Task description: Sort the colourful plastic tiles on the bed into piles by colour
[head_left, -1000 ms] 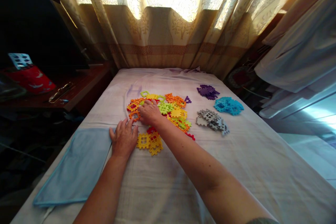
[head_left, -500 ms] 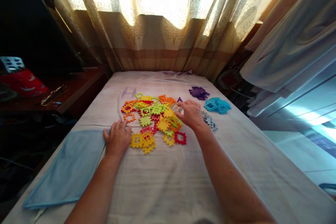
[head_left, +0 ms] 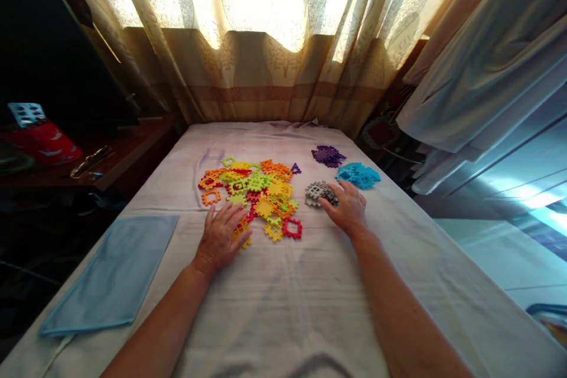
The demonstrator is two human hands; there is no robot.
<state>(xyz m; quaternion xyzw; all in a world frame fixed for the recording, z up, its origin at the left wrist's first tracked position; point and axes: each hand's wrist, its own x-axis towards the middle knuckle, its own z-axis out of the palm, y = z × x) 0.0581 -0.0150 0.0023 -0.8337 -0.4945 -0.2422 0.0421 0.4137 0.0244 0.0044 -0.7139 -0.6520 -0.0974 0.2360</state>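
My left hand (head_left: 221, 235) lies palm down with its fingers spread over yellow toothed plastic pieces (head_left: 241, 237), hiding part of them. My right hand (head_left: 348, 208) reaches to a pile of grey interlocking pieces (head_left: 316, 192). Its thumb and forefinger are apart at the pile's right side, and the hand covers part of it. Between the hands is a loose heap of yellow, green, orange and red pieces (head_left: 261, 189). A red square frame piece (head_left: 292, 228) lies at the heap's near right corner.
Right of the heap, a purple pile (head_left: 328, 156) and a blue pile (head_left: 359, 175) lie beyond my right hand. A small purple triangular piece (head_left: 295, 169) sits beside the heap. A light-blue cloth (head_left: 115, 274) covers the left edge of the white sheet (head_left: 283, 307). Curtains hang behind.
My right hand has moved from the heap's right side to the grey pieces, farther right and slightly nearer. My left hand has slid right, onto the yellow pieces. The view has shifted slightly.
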